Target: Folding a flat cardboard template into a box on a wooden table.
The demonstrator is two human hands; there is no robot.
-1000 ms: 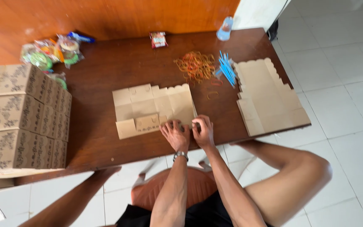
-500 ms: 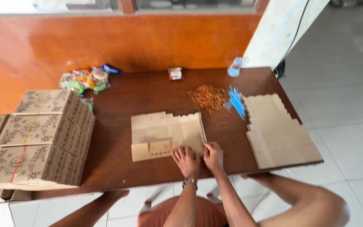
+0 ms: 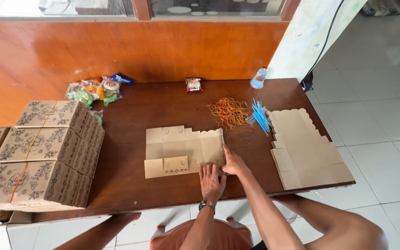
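A flat, unfolded brown cardboard box blank (image 3: 181, 148) lies on the dark wooden table (image 3: 130, 185). My left hand (image 3: 210, 181) rests palm down on the blank's near right corner, fingers spread. My right hand (image 3: 233, 162) presses on the blank's right edge, beside the left hand. Neither hand grips anything. A watch sits on my left wrist.
Several assembled patterned boxes (image 3: 47, 153) are stacked at the left. A stack of flat blanks (image 3: 302, 148) lies at the right. Rubber bands (image 3: 228, 112), blue straws (image 3: 259, 115), snack packets (image 3: 96, 90), a small red packet (image 3: 193, 84) and a plastic cup (image 3: 258, 78) lie farther back.
The view has tilted up, showing more of the wall. Both hands stay at the blank's near right corner, now spread flatter with the right hand reaching up along the edge.
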